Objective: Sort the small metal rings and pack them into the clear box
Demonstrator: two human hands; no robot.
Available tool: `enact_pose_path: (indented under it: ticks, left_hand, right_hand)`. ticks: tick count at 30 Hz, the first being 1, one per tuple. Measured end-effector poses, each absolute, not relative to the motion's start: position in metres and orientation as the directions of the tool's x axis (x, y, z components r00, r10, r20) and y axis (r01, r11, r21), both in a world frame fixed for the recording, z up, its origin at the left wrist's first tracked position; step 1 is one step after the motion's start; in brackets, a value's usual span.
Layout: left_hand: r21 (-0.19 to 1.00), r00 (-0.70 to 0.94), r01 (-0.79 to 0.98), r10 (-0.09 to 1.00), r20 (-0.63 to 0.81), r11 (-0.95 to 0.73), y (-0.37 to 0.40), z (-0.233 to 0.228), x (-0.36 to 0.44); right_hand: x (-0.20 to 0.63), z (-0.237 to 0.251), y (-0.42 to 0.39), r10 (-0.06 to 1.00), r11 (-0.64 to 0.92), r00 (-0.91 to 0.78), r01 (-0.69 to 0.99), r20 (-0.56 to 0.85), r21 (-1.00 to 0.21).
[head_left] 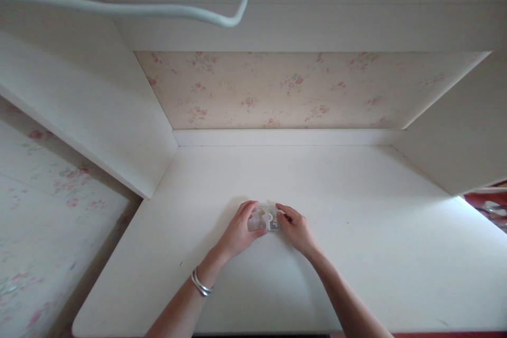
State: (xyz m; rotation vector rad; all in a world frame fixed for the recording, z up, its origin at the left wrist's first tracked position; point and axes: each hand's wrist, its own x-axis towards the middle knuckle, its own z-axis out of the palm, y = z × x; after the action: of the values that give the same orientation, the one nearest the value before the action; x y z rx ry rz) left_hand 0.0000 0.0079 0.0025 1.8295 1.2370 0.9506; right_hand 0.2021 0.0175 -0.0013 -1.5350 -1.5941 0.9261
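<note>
A small, clear plastic box [261, 218] lies low over the white desk, or on it; I cannot tell which. Inside it are small whitish and yellowish pieces, too small to name. My left hand [240, 227] grips the box from the left, fingers along its far side and thumb along its near side. At the right end of the box, my right hand [295, 228] has its thumb and forefinger bent close together against the edge. The other fingers of that hand are curled under and partly hidden. A silver bangle [201, 283] circles my left wrist.
The white desk [356, 253] has side panels at left [103, 95] and right [455, 127]. A white cable [158, 9] hangs across the upper left, below a shelf edge. Flowered wallpaper [273, 90] covers the back. Reddish items [489, 206] show beyond the right edge.
</note>
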Motion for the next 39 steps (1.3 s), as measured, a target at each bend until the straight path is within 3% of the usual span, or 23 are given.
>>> enact_pose_path:
  ticks: [6, 12, 21, 29, 39]
  left_hand:
    - [0.931, 0.203, 0.306, 0.969, 0.139, -0.198, 0.010, -0.005, -0.002]
    - [0.932, 0.150, 0.321, 0.981, 0.127, -0.170, 0.010, -0.010, 0.000]
    - [0.857, 0.194, 0.470, 0.972, 0.132, -0.210, 0.008, -0.002, 0.000]
    - [0.807, 0.366, 0.518, 0.926, 0.091, -0.284, 0.002, -0.002, -0.002]
    - [0.820, 0.339, 0.503, 0.935, 0.103, -0.273, 0.004, -0.006, -0.002]
  right_hand:
    - [0.204, -0.001, 0.014, 0.997, -0.036, -0.046, 0.424, -0.061, -0.905]
    - [0.204, 0.000, 0.007, 0.994, -0.071, -0.054, 0.294, -0.090, -0.953]
    - [0.202, 0.004, 0.001, 0.990, 0.065, -0.140, 0.400, 0.009, -0.914]
    - [0.199, 0.003, -0.003, 0.994, 0.090, -0.091, 0.380, 0.060, -0.921]
    - [0.202, 0.006, -0.002, 0.986, 0.102, -0.162, 0.425, 0.035, -0.899]
